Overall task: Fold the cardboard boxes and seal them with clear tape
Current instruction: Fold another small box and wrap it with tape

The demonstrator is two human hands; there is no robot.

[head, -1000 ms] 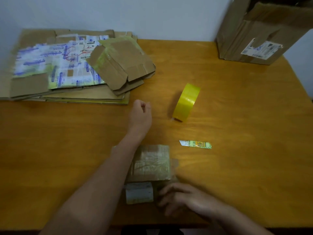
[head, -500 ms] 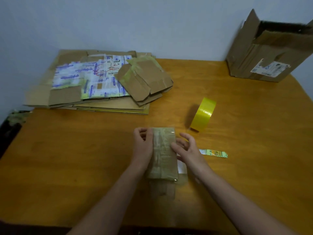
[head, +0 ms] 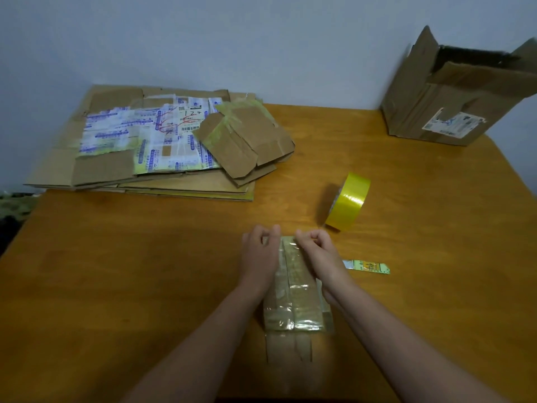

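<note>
A small, flattened, tape-covered cardboard box (head: 295,298) lies lengthwise in front of me on the wooden table (head: 145,271). My left hand (head: 259,257) grips its far left edge with curled fingers. My right hand (head: 318,251) pinches the far right edge, fingers curled over the top. A roll of yellow-tinted tape (head: 347,205) stands on its edge just beyond my right hand. A small cutter in a green printed sleeve (head: 366,267) lies to the right of the box.
A stack of flattened cardboard sheets (head: 139,146) with printed labels lies at the far left, a smaller folded piece (head: 247,144) on top. An open, worn cardboard box (head: 456,91) stands at the far right corner against the wall.
The small box was brought from the table's near edge up between my hands. My right hand moved onto its far right edge; both hands now hold the far end.
</note>
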